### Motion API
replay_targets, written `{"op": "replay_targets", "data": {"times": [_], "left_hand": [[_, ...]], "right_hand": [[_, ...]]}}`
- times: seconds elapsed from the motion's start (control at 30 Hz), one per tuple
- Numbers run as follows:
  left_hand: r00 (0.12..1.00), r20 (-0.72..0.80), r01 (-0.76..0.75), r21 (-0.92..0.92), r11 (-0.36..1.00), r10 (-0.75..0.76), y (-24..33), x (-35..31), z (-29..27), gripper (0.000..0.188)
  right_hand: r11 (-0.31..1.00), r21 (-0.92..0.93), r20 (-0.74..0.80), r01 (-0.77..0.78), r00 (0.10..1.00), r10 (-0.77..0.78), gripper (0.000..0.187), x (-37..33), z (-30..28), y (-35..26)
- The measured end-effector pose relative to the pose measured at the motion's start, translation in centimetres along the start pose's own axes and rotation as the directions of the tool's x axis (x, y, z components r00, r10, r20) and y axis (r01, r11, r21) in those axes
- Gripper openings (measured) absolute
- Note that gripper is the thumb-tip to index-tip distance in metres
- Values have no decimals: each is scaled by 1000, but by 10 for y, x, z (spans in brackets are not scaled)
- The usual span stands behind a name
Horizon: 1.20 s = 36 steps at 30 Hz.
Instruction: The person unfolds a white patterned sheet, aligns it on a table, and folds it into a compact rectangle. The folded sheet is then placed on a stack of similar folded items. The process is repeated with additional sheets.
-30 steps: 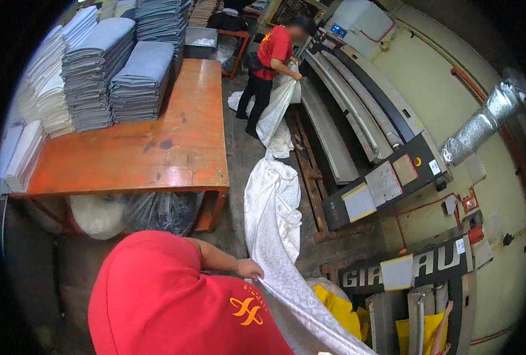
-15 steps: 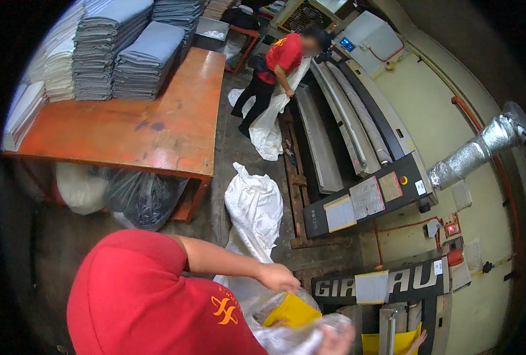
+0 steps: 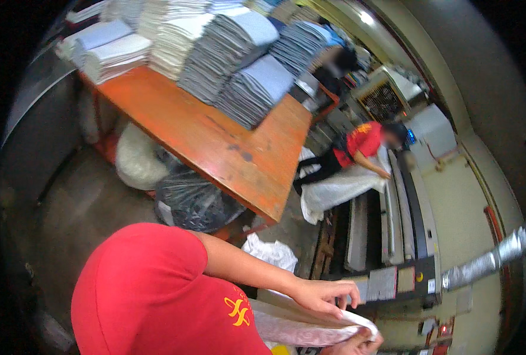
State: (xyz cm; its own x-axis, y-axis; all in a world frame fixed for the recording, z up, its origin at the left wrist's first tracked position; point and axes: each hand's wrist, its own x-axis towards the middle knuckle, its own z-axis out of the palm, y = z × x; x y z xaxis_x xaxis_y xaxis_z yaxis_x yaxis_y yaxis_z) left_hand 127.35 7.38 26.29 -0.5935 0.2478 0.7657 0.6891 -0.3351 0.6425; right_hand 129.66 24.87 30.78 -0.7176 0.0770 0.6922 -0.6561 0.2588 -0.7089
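A long piece of white cloth [image 3: 298, 332] is stretched across my front at the lower edge of the head view. My right hand [image 3: 363, 343] pinches its rolled edge. Just above that edge, my left hand [image 3: 325, 296] has its fingers spread and curved, thumb close to the cloth. More white fabric [image 3: 270, 253] lies bunched on the floor beyond my left forearm. A bit of something yellow [image 3: 280, 350] shows beneath the cloth, mostly cut off.
An orange table [image 3: 215, 136] bears tall stacks of folded linen [image 3: 239, 77]; a black plastic bag [image 3: 198, 198] sits below. Beyond, a co-worker in red [image 3: 363, 145] holds a white sheet [image 3: 346, 189] at a roller ironing machine [image 3: 393, 225]. A silver duct [image 3: 488, 260] runs along the wall.
The view has turned and tilted, shifting the room rightward. My hands have come together at the cloth's edge, and the yellow piece is mostly out of view. The co-worker's sheet is now lifted toward the rollers.
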Motion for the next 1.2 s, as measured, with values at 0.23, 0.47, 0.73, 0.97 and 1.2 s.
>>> {"op": "replay_targets", "data": {"times": [0.23,0.47,0.73,0.97,1.2], "left_hand": [[972,-101,231,211,950,-214,55,-136,-46,30],[864,-384,459,337,822,-325,97,-283,-77,29],[454,-759,707,-13,707,-467,93,-478,-122,27],[212,-907,888,24,458,-363,151,-526,-155,28],[652,-692,750,525,403,-312,224,-352,-188,20]], "right_hand": [[974,2,-462,227,864,-200,39,66,92,-138],[833,-153,-288,532,782,-552,49,143,173,-255],[806,68,-201,587,800,-566,30,275,222,-272],[985,148,-223,91,973,-56,28,342,252,-94],[964,151,860,219,452,-237,33,11,276,27]]}}
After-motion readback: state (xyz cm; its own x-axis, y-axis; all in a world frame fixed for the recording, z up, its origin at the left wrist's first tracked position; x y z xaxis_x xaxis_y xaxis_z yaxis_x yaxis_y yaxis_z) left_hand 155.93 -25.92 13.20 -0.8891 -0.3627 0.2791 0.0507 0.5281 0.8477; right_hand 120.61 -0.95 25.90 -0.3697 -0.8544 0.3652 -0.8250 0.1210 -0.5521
